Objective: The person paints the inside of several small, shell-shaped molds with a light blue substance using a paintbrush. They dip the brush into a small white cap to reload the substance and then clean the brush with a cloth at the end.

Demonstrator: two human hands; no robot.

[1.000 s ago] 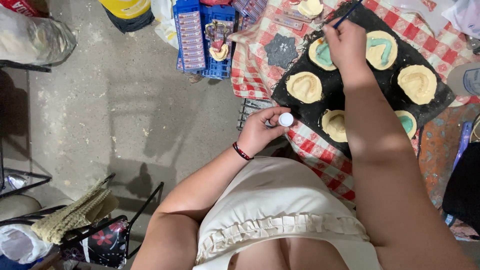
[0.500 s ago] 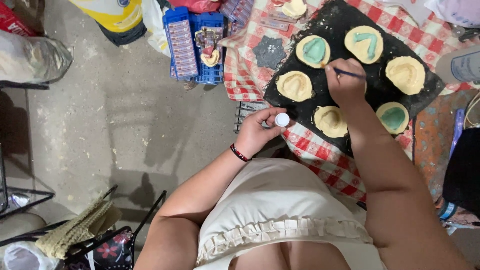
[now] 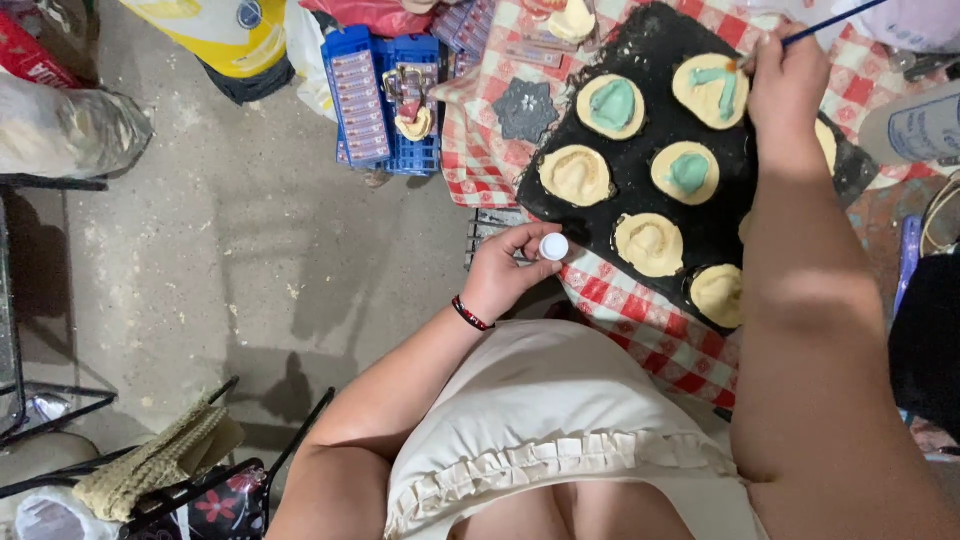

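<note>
**Painting Little Clay Shapes on a Black Tray**

Far at 9 o'clock in the picture, a clear bag (image 3: 70, 130) full of stuff sits on the grey floor (image 3: 230, 260). Down at 7 o'clock there is a woven tan thing (image 3: 150, 465) beside a dark bag with red flowers (image 3: 215, 505).

At 11 o'clock, a blue plastic crate (image 3: 385, 100) stands on the floor, just beside the desk.

Near the middle, the left hand (image 3: 505, 275) is closed around a small pot with a round white cap (image 3: 553, 246). The fingers curl around the pot, and the cap pokes out on the side facing the tray. A red and black bracelet (image 3: 470, 314) is on that wrist. The hand hovers at the edge of the desk (image 3: 640, 325), which has a red and white checked cloth on it.

At 1 o'clock, a black tray (image 3: 640, 195) lies on the cloth. Pale round clay shapes (image 3: 575, 175) sit on it. Three of them have green paint (image 3: 613, 102) on top. A grey star shape (image 3: 525, 108) lies on the cloth just beside the tray, at its 10 o'clock side.

At 2 o'clock, the right hand (image 3: 790, 85) is closed around a thin blue paintbrush (image 3: 835, 25). The brush tip touches the green-painted shape (image 3: 712, 90) at the top of the tray. The right arm crosses over the tray and hides part of it.
</note>
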